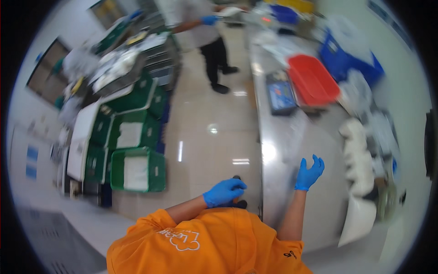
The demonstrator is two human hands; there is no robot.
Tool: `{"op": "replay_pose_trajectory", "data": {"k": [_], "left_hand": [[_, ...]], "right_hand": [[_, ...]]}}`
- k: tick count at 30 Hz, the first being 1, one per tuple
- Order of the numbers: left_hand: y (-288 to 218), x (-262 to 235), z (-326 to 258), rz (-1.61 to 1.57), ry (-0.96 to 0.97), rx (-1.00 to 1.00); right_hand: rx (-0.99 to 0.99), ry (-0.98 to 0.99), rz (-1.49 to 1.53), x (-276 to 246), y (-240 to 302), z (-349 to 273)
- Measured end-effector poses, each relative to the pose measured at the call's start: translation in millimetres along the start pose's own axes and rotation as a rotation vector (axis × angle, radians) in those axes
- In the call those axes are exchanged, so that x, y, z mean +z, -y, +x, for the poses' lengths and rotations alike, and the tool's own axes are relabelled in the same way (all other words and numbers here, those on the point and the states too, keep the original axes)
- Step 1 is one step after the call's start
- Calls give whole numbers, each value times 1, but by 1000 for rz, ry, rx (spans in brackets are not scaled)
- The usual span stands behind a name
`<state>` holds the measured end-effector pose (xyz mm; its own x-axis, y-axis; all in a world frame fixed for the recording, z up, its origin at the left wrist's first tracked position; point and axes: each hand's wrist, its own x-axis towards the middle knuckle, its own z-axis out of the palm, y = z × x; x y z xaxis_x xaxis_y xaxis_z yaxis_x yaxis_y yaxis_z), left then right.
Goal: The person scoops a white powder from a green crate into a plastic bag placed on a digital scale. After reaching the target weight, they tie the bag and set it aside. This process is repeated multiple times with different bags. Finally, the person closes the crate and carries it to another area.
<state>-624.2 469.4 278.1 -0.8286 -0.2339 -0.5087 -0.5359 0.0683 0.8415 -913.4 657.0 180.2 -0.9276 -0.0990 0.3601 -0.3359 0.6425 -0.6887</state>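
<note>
Above the steel tabletop [292, 150], your right hand [309, 172] hangs in the air with its gloved fingers [316, 160] spread wide and holding nothing. Your left hand [223, 192] sits off the tabletop's edge, over the floor, fingers curled loosely near a small dark thing below them; whether they grip it, you cannot tell from this blurred view. Nearest your right fingers, just to their right, lies a row of white bundles [358, 155], its long axis running away from you along the tabletop. Beyond the fingers stands a red tub [312, 80] beside a dark tray [279, 93]. A hasty reach could likely knock a bundle toward the white bin [358, 221] or off the edge, since motion blur suggests quick movement.
</note>
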Motion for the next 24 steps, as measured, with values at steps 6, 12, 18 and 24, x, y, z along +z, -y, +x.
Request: {"op": "replay_pose_trajectory", "data": {"k": [6, 12, 18, 24], "left_hand": [[9, -50, -41, -100, -178, 199], [105, -123, -119, -64, -749, 180], [122, -197, -202, 617, -996, 305], [221, -264, -291, 668, -1131, -43]], "right_hand": [[-29, 262, -341, 85, 28, 38], [-152, 322, -172, 107, 87, -29], [-730, 1294, 184, 171, 318, -233], [-1353, 1703, 354, 167, 535, -365]]}}
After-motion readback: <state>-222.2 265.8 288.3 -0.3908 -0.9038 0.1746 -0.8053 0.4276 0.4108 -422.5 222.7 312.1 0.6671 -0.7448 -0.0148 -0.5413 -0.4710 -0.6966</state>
